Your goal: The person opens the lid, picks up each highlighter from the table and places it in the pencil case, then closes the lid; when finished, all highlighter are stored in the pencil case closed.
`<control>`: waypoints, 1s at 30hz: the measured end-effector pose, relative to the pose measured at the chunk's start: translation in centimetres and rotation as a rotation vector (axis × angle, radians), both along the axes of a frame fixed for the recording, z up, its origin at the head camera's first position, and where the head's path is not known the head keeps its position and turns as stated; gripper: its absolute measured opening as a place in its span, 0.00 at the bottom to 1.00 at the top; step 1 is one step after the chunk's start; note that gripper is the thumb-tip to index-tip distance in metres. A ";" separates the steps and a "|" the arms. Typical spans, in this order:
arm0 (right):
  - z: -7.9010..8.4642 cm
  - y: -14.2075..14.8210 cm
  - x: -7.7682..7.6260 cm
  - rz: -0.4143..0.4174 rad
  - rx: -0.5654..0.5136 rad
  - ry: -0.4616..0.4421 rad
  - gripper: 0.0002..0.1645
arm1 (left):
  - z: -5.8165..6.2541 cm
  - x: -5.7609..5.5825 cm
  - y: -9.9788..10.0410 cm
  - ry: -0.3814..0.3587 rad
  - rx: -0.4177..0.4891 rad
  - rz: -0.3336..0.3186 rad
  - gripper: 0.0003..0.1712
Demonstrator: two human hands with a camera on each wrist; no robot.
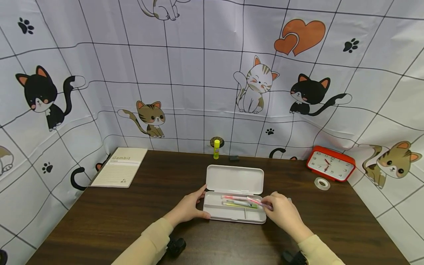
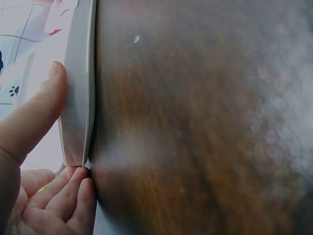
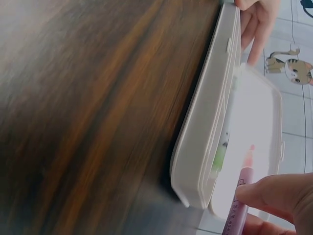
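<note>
A white pencil case (image 1: 232,217) lies with its lid (image 1: 235,179) raised on the brown table. My left hand (image 1: 189,207) grips its left end, thumb against the front wall and fingers by the side, as the left wrist view shows too. Between thumb and fingers my right hand (image 1: 281,211) pinches a pink-purple highlighter (image 3: 238,205), its pinkish tip pointing into the case over the right end. Inside the case lie several pens, among them a pink pen (image 1: 233,197) and a white-and-green pen (image 1: 243,203).
Behind the case stand a yellow glue stick (image 1: 216,149) and a small dark block (image 1: 233,158). At the back right are a red alarm clock (image 1: 331,163) and a roll of white tape (image 1: 322,183). A cream notebook (image 1: 120,167) lies back left, near the cat-print curtain (image 1: 185,73).
</note>
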State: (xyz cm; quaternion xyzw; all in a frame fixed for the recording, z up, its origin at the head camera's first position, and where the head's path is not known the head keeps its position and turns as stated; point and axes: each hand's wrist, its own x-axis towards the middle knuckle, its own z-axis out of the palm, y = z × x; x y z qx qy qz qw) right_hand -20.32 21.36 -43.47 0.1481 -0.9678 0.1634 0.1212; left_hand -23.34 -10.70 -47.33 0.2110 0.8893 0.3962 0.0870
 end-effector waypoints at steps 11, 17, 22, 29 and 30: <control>-0.2 -2.5 0.1 0.062 -0.010 0.035 0.08 | -0.1 0.1 0.0 -0.005 0.002 0.005 0.62; -0.3 -3.7 0.1 0.104 0.003 0.041 0.08 | 0.1 0.1 0.1 0.001 0.001 0.002 0.62; -0.4 -4.6 0.0 0.133 0.005 0.044 0.08 | 0.1 0.1 0.1 0.003 -0.003 0.005 0.62; -0.7 -5.8 -0.5 0.156 0.042 0.077 0.08 | 0.2 0.1 0.2 0.005 -0.002 0.008 0.62; -0.7 -6.0 -0.5 0.164 0.045 0.083 0.08 | 0.2 0.1 0.2 0.005 -0.001 0.007 0.62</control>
